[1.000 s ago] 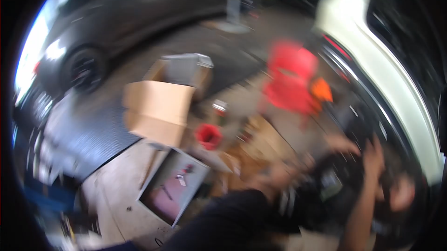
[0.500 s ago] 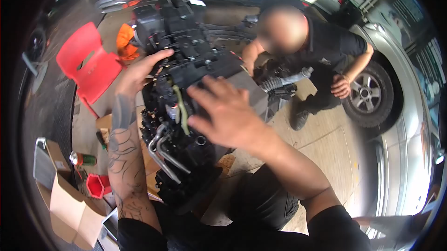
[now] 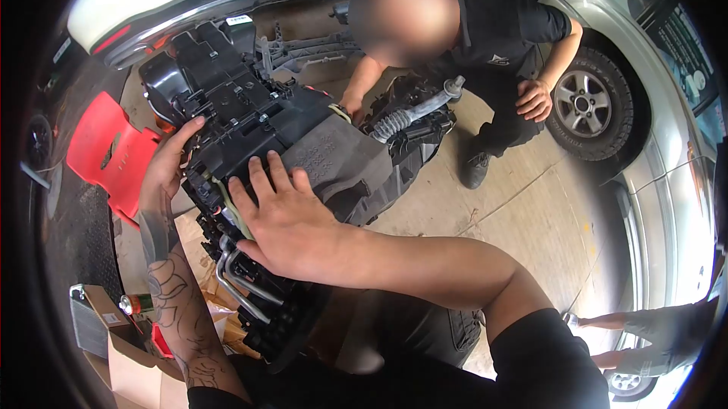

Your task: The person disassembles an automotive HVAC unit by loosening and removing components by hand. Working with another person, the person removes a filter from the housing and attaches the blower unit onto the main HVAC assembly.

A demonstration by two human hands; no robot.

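A large black plastic car heater unit (image 3: 246, 109) lies in front of me, with two bent metal pipes (image 3: 244, 287) at its near end. At its left edge is my left hand (image 3: 168, 162), closed around the side with the thumb on top; the other fingers are mostly hidden. My right hand (image 3: 292, 231) rests flat on the near top of the housing, fingers spread, beside a grey foam-like panel (image 3: 334, 158). A pale green strip (image 3: 233, 208) shows partly under that hand.
A crouching co-worker (image 3: 500, 37) has one hand at the unit's far right side, near a ribbed grey steering shaft boot (image 3: 394, 124). A red chair (image 3: 110, 151), an opened cardboard box (image 3: 136, 363) and a can (image 3: 136, 303) stand left. A car wheel (image 3: 588, 105) is right.
My right hand has come down from a blurred hover and now lies on the housing. My left hand stays at the edge. The view has shifted, so the unit appears further left.
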